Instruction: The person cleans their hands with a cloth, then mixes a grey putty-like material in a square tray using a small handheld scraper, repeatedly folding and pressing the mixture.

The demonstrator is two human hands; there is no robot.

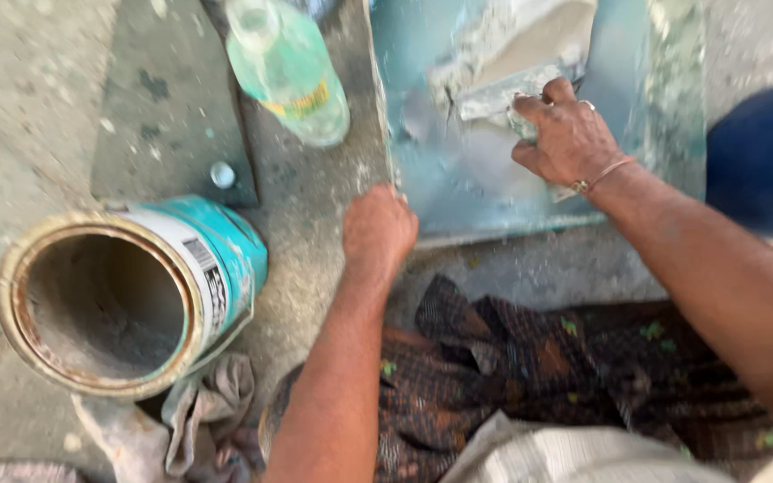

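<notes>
While the person looks down from above, their right hand grips a flat metal scraper, fingers curled tight around its handle, and presses the blade into a heap of pale grey paste. That paste sits at the far end of a bluish metal sheet lying flat on the rough concrete floor. The left hand is closed into a loose fist, holding nothing, its knuckles resting against the near left edge of the sheet as if to steady it.

To the left, a teal and white paint can lies tipped on its side, its rusty open mouth facing the viewer, with a crumpled grey rag just beneath it. A clear green plastic bottle stands uncapped beyond the can, near the sheet's left edge; its small cap lies apart on the floor. A dark checked cloth covers the person's lap.

The likely risk: a hard push on the scraper could slide the sheet, since only a fist braces it, or shove paste over the far edge. A wide sweep to the left could also knock the open bottle over.
</notes>
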